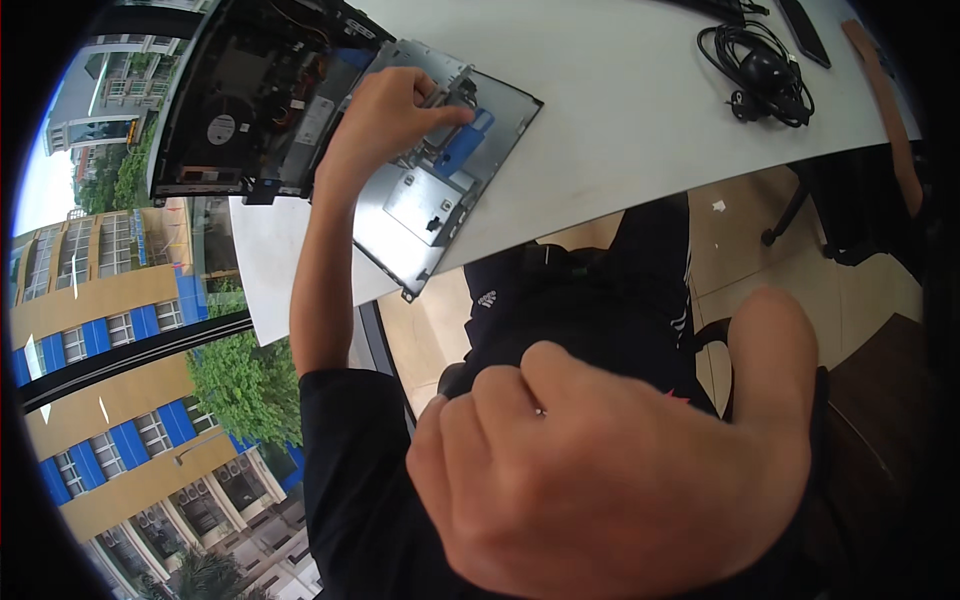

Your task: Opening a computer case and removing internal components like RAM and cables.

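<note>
An opened desktop computer case lies at the table's left, its black half (pixel 225 110) with fan and wiring beside a bare silvery metal panel (pixel 395 240). Over the panel, my left hand (pixel 390 115) is closed, its fingers curled round a metal drive bracket and its thumb at the bracket's blue plastic part (pixel 462 148). The fingertips are partly hidden. My right hand (pixel 600 460) is a closed fist, large and close in front of my body, away from the computer. A tiny shiny speck (pixel 540 411) shows between its fingers, too small to name.
A coiled black cable with a rounded black piece (pixel 765 75) lies on the white table (pixel 610 110). A black keyboard edge is at the top. Another person's arm (pixel 885 120) shows at the far right, near a black wheeled chair (pixel 850 215). Windows line the left side.
</note>
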A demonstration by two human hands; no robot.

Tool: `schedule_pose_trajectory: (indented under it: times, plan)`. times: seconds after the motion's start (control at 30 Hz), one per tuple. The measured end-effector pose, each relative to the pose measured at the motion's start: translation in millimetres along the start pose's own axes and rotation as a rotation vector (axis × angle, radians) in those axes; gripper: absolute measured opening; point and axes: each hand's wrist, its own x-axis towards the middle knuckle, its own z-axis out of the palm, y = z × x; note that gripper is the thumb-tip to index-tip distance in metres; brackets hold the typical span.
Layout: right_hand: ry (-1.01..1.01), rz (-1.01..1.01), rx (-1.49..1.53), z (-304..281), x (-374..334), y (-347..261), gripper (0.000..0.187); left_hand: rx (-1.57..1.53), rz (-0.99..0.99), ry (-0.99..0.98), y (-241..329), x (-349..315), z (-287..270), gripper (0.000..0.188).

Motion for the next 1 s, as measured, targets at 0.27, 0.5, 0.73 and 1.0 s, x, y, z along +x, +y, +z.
schedule_pose_trajectory:
  times: [0.27, 0.5, 0.73, 1.0]
  plan:
    - [-0.242, -0.126, -0.341, -24, 3, -7, 0.038, 0.070, 0.013, 0.035, -11, 5, 21, 0.062]
    - [-0.295, -0.211, -0.432, -34, 11, -8, 0.057, 0.059, 0.020, 0.061, -11, 11, 37, 0.064]
    - [-0.389, -0.250, -0.374, -29, 17, -9, 0.065, 0.039, 0.059, 0.072, -5, 13, 42, 0.064]
    - [-0.514, -0.482, -0.498, -32, 22, -3, 0.055, 0.081, 0.088, 0.104, -7, 15, 54, 0.060]
